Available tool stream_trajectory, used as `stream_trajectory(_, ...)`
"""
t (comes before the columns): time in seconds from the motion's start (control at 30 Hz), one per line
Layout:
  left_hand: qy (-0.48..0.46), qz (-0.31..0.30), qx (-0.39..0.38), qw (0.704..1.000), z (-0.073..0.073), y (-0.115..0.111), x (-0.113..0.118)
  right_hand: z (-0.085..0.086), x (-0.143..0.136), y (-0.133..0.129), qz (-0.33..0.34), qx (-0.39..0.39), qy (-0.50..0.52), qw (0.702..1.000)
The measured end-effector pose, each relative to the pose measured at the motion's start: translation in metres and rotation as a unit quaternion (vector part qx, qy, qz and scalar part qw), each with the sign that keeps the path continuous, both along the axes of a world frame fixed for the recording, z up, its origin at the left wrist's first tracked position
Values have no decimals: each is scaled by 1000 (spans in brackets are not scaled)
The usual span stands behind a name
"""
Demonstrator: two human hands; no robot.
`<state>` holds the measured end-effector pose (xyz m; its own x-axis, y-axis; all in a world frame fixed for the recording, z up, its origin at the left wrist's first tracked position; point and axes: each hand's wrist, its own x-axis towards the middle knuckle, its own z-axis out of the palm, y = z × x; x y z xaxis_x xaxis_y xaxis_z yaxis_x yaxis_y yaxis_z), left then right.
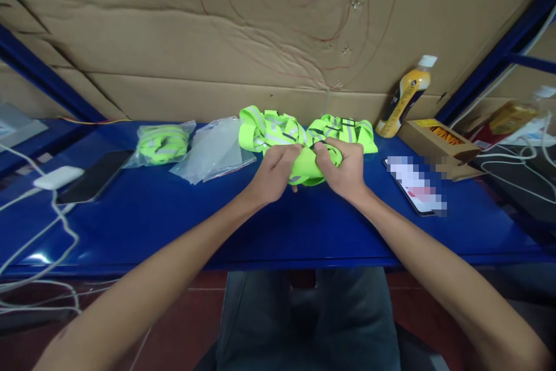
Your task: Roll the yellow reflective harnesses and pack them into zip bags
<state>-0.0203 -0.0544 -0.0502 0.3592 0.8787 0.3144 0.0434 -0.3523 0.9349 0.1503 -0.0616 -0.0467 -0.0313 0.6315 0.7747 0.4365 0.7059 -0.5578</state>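
Both hands grip one bundle of neon green strap (309, 167) with grey reflective stripes, just above the blue table. My left hand (277, 171) is closed on its left side, thumb on top. My right hand (345, 168) pinches the right side, its thumb pressed on the folds. Right behind the hands lie more green straps, one pile (271, 128) to the left and another (347, 127) with black buckles to the right. Clear plastic bags (216, 150) lie flat left of the straps. Farther left, a clear bag holds a folded green strap (163, 144).
A black phone (98, 177), a white case (58, 177) and white cables are at the left of the blue table (304, 238). At the right are a yellow drink bottle (403, 98), an open cardboard box (447, 148) and a lit phone (414, 186). Cardboard stands behind.
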Motion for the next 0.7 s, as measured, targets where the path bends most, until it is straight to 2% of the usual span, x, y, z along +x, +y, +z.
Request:
stream_trajectory(0.03, -7, -22, -62, 998, 0, 0, 1, 1, 1, -1, -4, 17, -14, 1000)
stream_trajectory(0.1, -15, -36, -141, 989, 1, -2, 4, 1, 4, -2, -9, 51, -36, 998)
stream_trajectory(0.17, -29, -18, -166, 986, 2, -4, 6, 1, 6, -1, -10, 84, -43, 995)
stream_trajectory(0.2, -35, 1, -150, 988, 3, -5, 6, 0, 5, 0, -5, 99, -43, 994)
stream_trajectory(0.27, -21, 50, -51, 997, 3, -6, 6, -1, 3, 3, 18, 105, -30, 994)
stream_trajectory(0.33, 39, 112, 111, 987, 2, -7, 3, -3, -3, 7, 34, 70, 1, 997)
stream_trajectory(0.4, 123, 170, 257, 943, 0, -8, -1, -6, -10, 11, 35, 3, 49, 998)
stream_trajectory(0.5, 215, 226, 405, 859, -6, -7, -5, -7, -18, 15, 61, -118, 148, 980)
stream_trajectory(0.63, 274, 251, 534, 759, -16, 0, -5, -3, -18, 13, 154, -268, 272, 911)
stream_trajectory(0.7, 288, 249, 576, 723, -21, 5, -6, 1, -17, 10, 152, -312, 322, 881)
